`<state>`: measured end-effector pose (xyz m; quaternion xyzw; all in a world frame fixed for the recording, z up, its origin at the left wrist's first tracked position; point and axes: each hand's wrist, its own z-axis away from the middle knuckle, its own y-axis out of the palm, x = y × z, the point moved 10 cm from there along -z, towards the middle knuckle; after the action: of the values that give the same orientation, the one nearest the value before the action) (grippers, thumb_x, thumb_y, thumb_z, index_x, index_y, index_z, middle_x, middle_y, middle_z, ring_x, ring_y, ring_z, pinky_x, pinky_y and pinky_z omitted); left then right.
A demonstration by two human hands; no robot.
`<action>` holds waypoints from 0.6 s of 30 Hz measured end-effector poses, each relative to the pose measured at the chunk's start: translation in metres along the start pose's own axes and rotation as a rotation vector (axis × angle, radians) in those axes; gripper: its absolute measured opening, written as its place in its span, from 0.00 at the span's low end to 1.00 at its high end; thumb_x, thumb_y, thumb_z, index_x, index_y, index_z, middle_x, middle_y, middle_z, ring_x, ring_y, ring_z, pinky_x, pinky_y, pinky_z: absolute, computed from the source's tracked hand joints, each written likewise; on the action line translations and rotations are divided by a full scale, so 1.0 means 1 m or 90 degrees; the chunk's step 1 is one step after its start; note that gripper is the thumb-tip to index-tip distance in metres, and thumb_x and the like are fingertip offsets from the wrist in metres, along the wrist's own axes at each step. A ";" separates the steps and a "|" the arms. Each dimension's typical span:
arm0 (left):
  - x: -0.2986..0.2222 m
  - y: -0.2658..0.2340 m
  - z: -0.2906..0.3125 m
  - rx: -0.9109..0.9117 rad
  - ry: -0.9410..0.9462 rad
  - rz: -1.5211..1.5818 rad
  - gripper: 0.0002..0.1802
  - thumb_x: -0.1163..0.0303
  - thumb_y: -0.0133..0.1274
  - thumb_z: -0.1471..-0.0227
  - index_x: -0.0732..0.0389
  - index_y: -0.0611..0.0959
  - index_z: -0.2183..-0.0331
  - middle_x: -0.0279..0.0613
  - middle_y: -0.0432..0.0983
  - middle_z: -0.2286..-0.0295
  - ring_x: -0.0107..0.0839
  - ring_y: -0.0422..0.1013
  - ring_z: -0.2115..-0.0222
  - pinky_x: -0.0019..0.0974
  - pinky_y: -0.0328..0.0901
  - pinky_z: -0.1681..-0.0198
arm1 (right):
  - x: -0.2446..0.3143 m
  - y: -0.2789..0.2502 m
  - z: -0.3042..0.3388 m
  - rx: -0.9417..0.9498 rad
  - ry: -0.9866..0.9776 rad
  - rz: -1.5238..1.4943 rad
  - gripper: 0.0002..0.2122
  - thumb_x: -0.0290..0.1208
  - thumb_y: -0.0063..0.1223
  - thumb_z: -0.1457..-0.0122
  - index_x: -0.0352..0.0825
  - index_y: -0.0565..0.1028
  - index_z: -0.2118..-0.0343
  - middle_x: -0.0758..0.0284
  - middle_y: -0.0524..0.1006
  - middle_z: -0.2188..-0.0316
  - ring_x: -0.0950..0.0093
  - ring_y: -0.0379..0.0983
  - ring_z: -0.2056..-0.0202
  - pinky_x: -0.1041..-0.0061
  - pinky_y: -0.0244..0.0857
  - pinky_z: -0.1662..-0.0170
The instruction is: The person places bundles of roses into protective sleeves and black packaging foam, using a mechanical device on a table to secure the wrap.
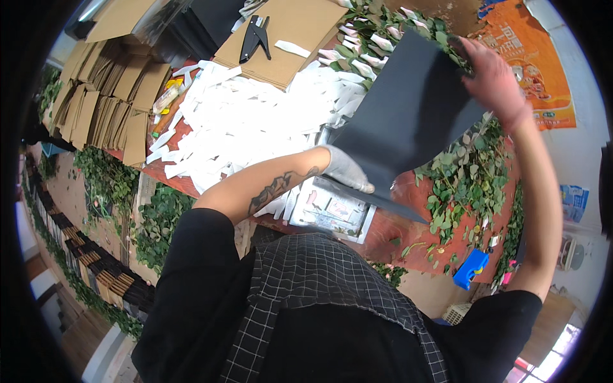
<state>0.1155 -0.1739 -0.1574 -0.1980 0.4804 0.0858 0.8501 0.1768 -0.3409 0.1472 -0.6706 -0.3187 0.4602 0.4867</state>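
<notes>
A large black paper sheet (408, 108) stands tilted over the table between my hands, its lower part bent near the front. My left hand (348, 169), in a pale grey glove, grips it at the lower left edge, its fingertips by the fold. Up at the far right, my right hand (495, 80), in a pink glove and slightly blurred, holds the sheet's upper right edge; its fingertips are partly hidden. Under the lower edge lies a white-framed flat panel (332, 207). Behind the sheet are roses (377, 51) with pale wrapped heads, partly covered.
White paper strips (255, 121) are heaped left of the sheet. A black stapler (255, 39) lies on flat cardboard (281, 57). Folded cardboard (115, 83) is stacked far left. Leafy stems (466, 172) and a blue tape dispenser (471, 269) are on the right.
</notes>
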 end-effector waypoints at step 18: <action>0.023 -0.050 0.199 -0.555 0.009 0.225 0.18 0.61 0.46 0.47 0.57 0.77 0.55 0.41 0.77 0.64 0.29 0.72 0.65 0.30 0.64 0.57 | 0.228 0.329 0.133 0.270 -0.250 -0.299 0.28 0.43 0.49 0.53 0.35 0.65 0.48 0.54 0.58 0.43 0.55 0.50 0.41 0.58 0.41 0.39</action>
<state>0.3005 -0.1372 -0.0731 -0.4520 0.4317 0.4218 0.6568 0.1319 -0.1997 -0.2475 -0.3622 -0.4491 0.5116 0.6366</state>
